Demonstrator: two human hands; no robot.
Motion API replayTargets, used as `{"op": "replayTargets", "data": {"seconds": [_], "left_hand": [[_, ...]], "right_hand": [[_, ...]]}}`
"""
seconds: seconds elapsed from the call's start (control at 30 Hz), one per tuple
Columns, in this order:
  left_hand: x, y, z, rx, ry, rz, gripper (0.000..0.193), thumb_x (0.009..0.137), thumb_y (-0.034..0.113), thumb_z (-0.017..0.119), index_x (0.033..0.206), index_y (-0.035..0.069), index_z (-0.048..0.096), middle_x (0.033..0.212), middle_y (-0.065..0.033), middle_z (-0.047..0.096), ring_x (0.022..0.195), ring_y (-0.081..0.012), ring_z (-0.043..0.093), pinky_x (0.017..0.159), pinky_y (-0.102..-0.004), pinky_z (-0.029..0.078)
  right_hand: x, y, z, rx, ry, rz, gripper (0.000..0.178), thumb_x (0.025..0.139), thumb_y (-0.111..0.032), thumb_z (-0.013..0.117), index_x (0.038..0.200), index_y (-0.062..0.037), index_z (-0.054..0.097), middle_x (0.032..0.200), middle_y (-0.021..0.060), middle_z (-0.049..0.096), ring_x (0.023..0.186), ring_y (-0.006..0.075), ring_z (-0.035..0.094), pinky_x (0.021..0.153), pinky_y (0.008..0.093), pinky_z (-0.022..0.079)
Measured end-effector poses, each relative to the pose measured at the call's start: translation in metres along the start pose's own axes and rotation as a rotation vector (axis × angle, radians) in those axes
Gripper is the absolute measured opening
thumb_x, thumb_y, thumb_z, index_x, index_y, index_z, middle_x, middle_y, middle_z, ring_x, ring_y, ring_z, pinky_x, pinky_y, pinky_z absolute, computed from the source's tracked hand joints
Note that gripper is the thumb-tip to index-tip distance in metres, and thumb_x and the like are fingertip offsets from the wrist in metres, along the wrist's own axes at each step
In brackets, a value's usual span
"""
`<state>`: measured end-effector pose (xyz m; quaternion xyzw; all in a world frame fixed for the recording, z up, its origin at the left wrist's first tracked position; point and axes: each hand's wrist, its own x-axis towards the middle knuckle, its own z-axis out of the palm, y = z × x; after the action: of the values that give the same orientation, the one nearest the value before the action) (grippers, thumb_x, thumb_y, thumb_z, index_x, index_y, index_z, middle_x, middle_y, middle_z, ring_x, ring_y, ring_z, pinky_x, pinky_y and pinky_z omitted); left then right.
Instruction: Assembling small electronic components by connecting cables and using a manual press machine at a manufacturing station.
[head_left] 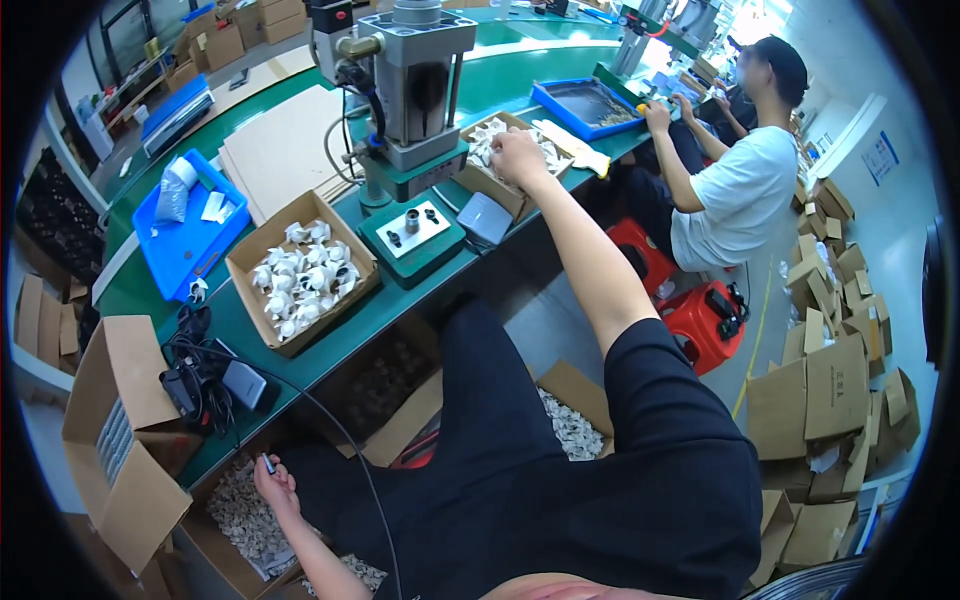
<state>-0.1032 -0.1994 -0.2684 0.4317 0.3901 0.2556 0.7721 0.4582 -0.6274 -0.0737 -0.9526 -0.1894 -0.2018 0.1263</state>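
Note:
My left hand point(278, 486) is closed around a small silver-and-dark cylindrical piece point(268, 463), low at the left above a carton of small grey-white parts point(240, 515). My right arm stretches forward, and my right hand point(518, 158) reaches into a cardboard box point(515, 203) of white plastic parts point(482, 143). Its fingers are curled down among them; what they grip, if anything, is hidden. Between my arms stands a bench press point(415, 90) over a green base with a metal fixture point(412, 230). Left of it, another open box point(290, 345) holds several white plastic fittings point(300, 280).
A blue tray point(185, 245) with bags lies at the left, near a black cable bundle point(190, 375). A grey switch box point(485, 217) sits by the press. At the right, a co-worker point(745, 190) sits by another blue tray point(590, 128); red stools point(705, 325) and cartons point(835, 390) stand on the floor.

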Motion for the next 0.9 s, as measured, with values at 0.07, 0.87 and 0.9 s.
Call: {"op": "replayTargets", "data": {"seconds": [0.07, 0.87, 0.9], "left_hand": [[0.002, 0.000, 0.001, -0.011, 0.012, 0.008, 0.021, 0.101, 0.029, 0.048, 0.103, 0.009, 0.054, 0.088, -0.0047, 0.061, 0.049, -0.0066, 0.047, 0.033, -0.0207, 0.034], [0.001, 0.005, 0.006, -0.084, -0.006, -0.077, 0.024, 0.100, 0.029, 0.049, 0.101, 0.006, 0.055, 0.086, -0.0035, 0.059, 0.051, -0.0067, 0.044, 0.036, -0.0208, 0.031], [-0.001, 0.006, 0.006, -0.086, 0.006, -0.065, 0.025, 0.100, 0.031, 0.050, 0.100, 0.007, 0.055, 0.085, -0.0027, 0.059, 0.050, -0.0065, 0.044, 0.035, -0.0212, 0.031]], "right_hand": [[0.000, 0.012, 0.002, 0.072, 0.031, 0.037, 0.018, 0.078, -0.021, 0.064, 0.088, -0.0050, 0.067, 0.098, 0.0177, 0.063, 0.102, 0.0347, 0.059, 0.091, 0.0433, 0.048], [-0.045, -0.066, -0.043, 1.393, -0.473, 0.218, 0.013, 0.090, -0.009, 0.061, 0.100, 0.0003, 0.061, 0.078, 0.0050, 0.057, 0.052, 0.0092, 0.054, 0.038, 0.0206, 0.041], [-0.050, -0.071, -0.042, 1.396, -0.486, 0.224, 0.013, 0.090, -0.009, 0.061, 0.100, 0.0003, 0.061, 0.078, 0.0050, 0.057, 0.052, 0.0092, 0.054, 0.038, 0.0206, 0.041]]}}
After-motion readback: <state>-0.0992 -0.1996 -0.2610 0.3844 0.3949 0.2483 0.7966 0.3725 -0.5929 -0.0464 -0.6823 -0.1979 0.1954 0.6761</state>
